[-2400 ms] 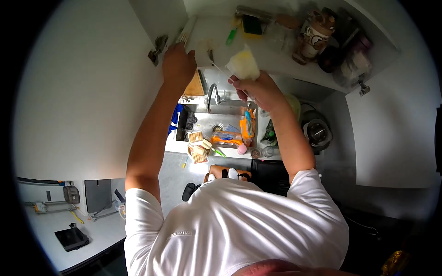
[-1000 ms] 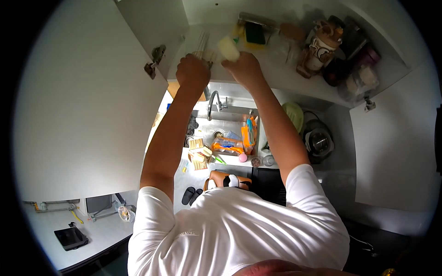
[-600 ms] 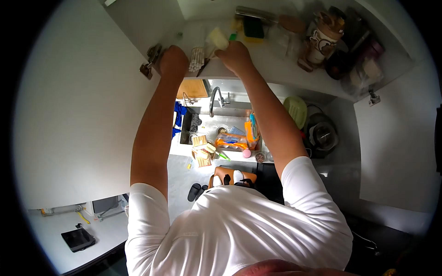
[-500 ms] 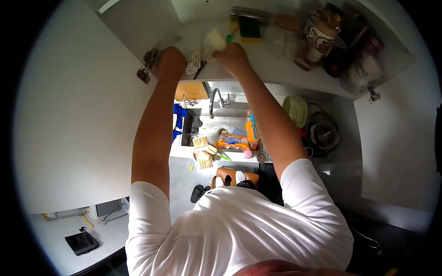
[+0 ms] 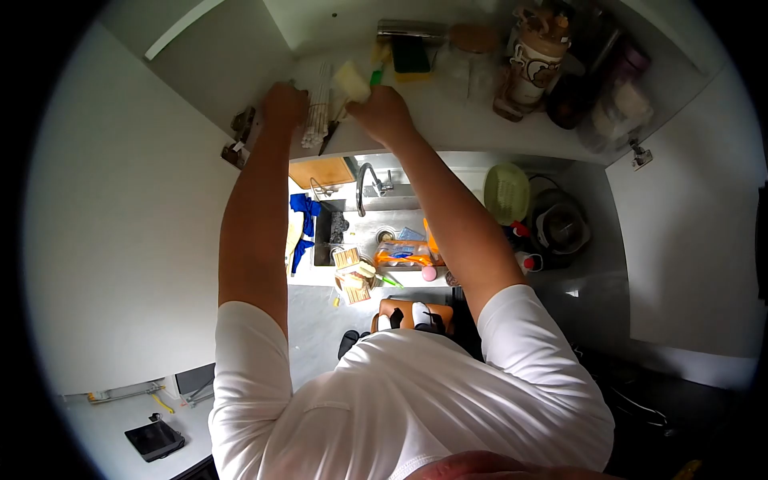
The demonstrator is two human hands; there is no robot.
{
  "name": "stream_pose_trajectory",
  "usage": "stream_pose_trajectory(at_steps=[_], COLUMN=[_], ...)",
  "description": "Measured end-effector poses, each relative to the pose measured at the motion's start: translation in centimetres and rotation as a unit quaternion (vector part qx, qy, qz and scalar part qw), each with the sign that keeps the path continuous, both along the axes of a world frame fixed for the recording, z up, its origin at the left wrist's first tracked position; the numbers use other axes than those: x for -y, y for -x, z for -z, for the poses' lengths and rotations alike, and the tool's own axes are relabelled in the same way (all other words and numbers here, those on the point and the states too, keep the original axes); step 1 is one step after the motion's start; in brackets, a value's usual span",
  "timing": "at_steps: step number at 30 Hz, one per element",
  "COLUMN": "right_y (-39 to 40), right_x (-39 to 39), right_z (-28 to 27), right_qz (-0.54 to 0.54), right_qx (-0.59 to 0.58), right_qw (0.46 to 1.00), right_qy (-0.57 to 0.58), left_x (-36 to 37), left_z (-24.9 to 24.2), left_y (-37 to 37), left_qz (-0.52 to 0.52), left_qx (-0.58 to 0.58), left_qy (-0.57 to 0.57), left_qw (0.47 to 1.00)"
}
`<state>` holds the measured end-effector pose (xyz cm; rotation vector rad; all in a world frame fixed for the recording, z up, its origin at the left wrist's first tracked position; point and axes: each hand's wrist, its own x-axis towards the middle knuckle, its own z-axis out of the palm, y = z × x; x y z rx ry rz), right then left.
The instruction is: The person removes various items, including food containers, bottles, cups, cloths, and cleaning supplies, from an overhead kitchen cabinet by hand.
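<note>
Both my arms reach up into an open wall cupboard. My left hand (image 5: pixel 284 106) is curled closed near the cupboard's left side, with the fingertips hidden behind it. Right beside it lies a bundle of thin white sticks (image 5: pixel 318 108), ends toward me. A dark, narrow pointed thing (image 5: pixel 328 139) lies at the shelf's front edge by the bundle. My right hand (image 5: pixel 382 116) has its fingers bent, right at a pale yellow, block-like thing (image 5: pixel 352 82) and a small green piece (image 5: pixel 376 78); I cannot tell what its fingers hold.
Behind my right hand lies a sponge (image 5: pixel 411 58) with a dark green face. A brown-and-cream patterned container (image 5: pixel 534 64) and jars stand on the right. Below are a faucet (image 5: pixel 364 188), a sink holding an orange-trimmed package (image 5: pixel 404 254), and a green basket (image 5: pixel 506 194). Cupboard doors flank me.
The whole view has shifted slightly, with the cupboard contents moving left in it. More of the white stick bundle's length shows beside my left hand. Both hands stay inside the cupboard.
</note>
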<state>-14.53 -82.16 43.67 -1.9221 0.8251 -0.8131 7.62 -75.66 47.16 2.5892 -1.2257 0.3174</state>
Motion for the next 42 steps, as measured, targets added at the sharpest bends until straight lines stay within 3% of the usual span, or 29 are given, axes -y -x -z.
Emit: stream_pose_trajectory(at_steps=[4,5,7,9,16,18,19,22,24,25,27,29,30,32,33,35,36,42], right_y=[-0.2,-0.3,-0.2,-0.1,-0.3,-0.2,-0.1,-0.1,-0.5,-0.8,-0.6,0.9,1.4,2.2,2.5,2.8,3.1,3.3], right_x=[0.1,0.1,0.1,0.0,0.1,0.2,0.3,0.4,0.6,0.9,0.8,0.1,0.4,1.2,1.4,1.8,1.6,1.3], right_z=[0.3,0.4,0.4,0.2,0.7,0.8,0.7,0.9,1.4,1.7,1.7,0.5,0.5,0.8,0.9,1.0,0.6,0.8], right_qz=[-0.003,0.001,0.003,0.002,0.003,0.002,0.002,-0.002,-0.006,-0.005,-0.005,-0.063,-0.064,-0.127,-0.129,-0.177,-0.177,-0.169], right_qx=[-0.011,-0.011,-0.012,-0.012,0.035,0.044,0.039,0.066,0.099,0.116,0.133,0.244,0.244,0.305,0.304,0.357,0.358,0.396], right_qw=[1.000,1.000,1.000,1.000,0.999,0.999,0.999,0.998,0.995,0.993,0.990,0.949,0.949,0.887,0.888,0.838,0.839,0.831], right_qy=[0.014,0.021,0.022,0.022,0.020,0.008,0.007,-0.004,-0.013,-0.026,-0.038,-0.190,-0.190,-0.322,-0.321,-0.373,-0.371,-0.352], left_x=[1.6,2.8,3.0,3.4,1.5,0.8,0.6,0.1,-0.4,-1.0,-2.4,-3.1,-3.2,-3.0,-2.5,-2.3,-2.2,-3.2], left_z=[0.2,1.9,1.0,-2.1,-3.0,-3.0,-3.2,-3.3,-2.7,-3.4,-4.7,-4.5,-4.2,-1.7,0.4,1.6,1.8,0.0], left_y=[-3.1,-6.6,-6.1,-3.7,-1.1,-0.6,-0.4,-0.1,-0.1,1.2,4.7,9.4,11.5,14.1,14.7,16.0,16.2,15.2], left_qz=[0.005,0.052,0.099,0.012,-0.045,-0.046,-0.045,-0.003,0.053,0.053,0.092,0.108,0.122,0.149,0.149,0.150,0.151,0.159], left_qx=[0.018,0.075,0.131,-0.060,-0.095,-0.180,-0.180,-0.142,0.046,0.046,0.029,-0.039,-0.106,-0.090,-0.084,-0.120,-0.119,-0.056], left_qy=[-0.077,-0.093,-0.110,-0.278,-0.286,-0.124,-0.125,-0.108,0.031,0.031,0.190,0.176,0.161,0.153,0.216,0.247,0.248,0.130], left_qw=[0.997,0.991,0.980,0.959,0.952,0.975,0.975,0.984,0.997,0.997,0.977,0.978,0.974,0.973,0.961,0.950,0.949,0.977])
